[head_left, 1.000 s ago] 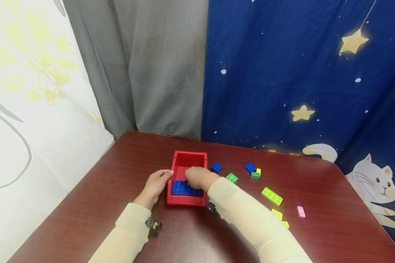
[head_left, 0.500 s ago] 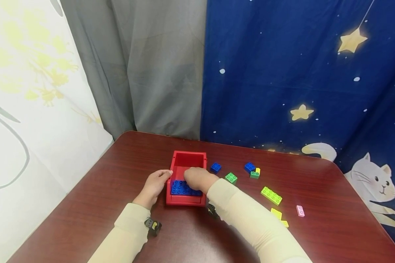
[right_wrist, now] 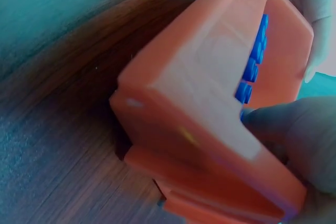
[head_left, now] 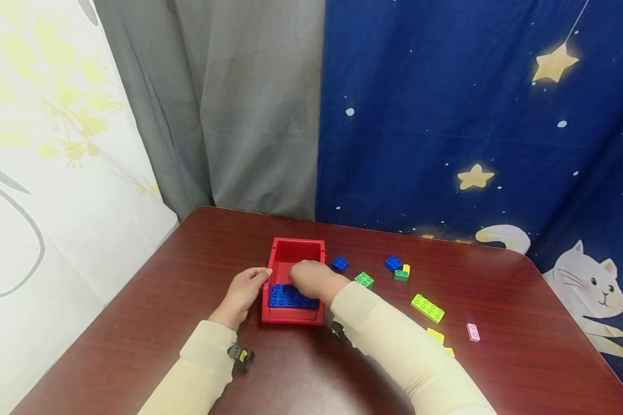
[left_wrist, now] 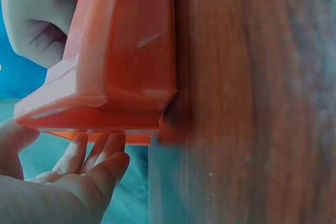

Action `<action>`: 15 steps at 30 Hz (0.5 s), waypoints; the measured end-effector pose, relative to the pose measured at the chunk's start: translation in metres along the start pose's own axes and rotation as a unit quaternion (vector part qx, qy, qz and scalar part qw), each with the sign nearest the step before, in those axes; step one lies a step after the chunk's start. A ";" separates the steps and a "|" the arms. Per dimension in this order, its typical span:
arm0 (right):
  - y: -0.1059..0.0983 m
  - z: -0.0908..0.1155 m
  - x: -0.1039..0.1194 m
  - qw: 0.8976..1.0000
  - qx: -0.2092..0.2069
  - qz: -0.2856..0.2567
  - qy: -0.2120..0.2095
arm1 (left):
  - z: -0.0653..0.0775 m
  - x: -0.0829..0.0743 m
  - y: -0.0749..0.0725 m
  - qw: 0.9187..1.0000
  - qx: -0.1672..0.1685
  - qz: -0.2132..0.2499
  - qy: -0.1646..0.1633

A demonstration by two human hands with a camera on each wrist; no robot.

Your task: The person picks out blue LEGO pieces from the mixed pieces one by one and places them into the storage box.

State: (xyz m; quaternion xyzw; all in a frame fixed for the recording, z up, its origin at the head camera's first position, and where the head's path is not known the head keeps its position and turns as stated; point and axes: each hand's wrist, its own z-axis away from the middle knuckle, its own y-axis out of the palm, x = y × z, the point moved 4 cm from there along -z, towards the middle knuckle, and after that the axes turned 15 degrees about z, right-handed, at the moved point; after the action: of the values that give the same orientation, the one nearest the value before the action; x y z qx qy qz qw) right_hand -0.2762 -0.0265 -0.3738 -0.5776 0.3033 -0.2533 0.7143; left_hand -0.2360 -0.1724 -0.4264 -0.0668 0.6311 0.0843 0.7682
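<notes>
A red open box [head_left: 293, 315] stands on the table, with several studded blue toy bricks [head_left: 284, 296] packed side by side in its near end. My left hand [head_left: 244, 292] holds the box's left wall, thumb at the rim and fingers against the outside, as the left wrist view shows. My right hand [head_left: 313, 280] reaches into the box over the right wall. Its fingers are curled at a blue brick at the far edge of the row. In the right wrist view a finger [right_wrist: 270, 121] meets that brick; the other fingertips are mostly hidden.
Right of the box lie a blue brick [head_left: 340, 263], a green brick [head_left: 364, 280], and another blue brick [head_left: 393, 263] beside a small green one [head_left: 401, 275]. Farther right are a long lime brick [head_left: 428, 308], yellow bricks [head_left: 435, 336] and a pink brick [head_left: 473, 332]. Curtains hang behind the table.
The right wrist and sleeve have shifted slightly to the right while the hand stays at the blue bricks. The left hand and the box keep their places; the whole view drifts slightly.
</notes>
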 end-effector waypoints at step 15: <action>-0.007 0.001 -0.006 0.997 -0.070 -0.007 -0.022 | 0.002 0.001 -0.001 1.000 0.005 -0.003 -0.004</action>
State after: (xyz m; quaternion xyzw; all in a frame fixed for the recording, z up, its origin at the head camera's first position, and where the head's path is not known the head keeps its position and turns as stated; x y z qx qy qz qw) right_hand -0.2796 -0.0230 -0.3657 -0.6337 0.3007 -0.2235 0.6768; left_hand -0.2339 -0.1729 -0.4269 -0.0650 0.6281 0.0793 0.7714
